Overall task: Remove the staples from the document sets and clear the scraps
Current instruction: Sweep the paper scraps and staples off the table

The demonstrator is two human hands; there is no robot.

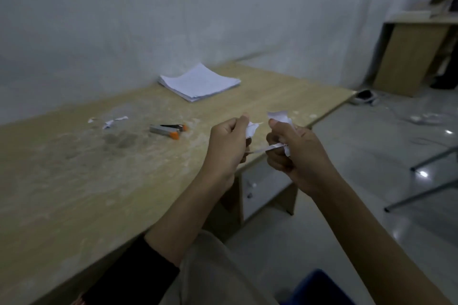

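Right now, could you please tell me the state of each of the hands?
Left hand: closed, pinching a torn paper scrap.
Right hand: closed, gripping crumpled paper.

No words, numbers or signs can be read here. The top sheet of the paper stack (199,83) has faint grey marks, but they are too blurry to read.
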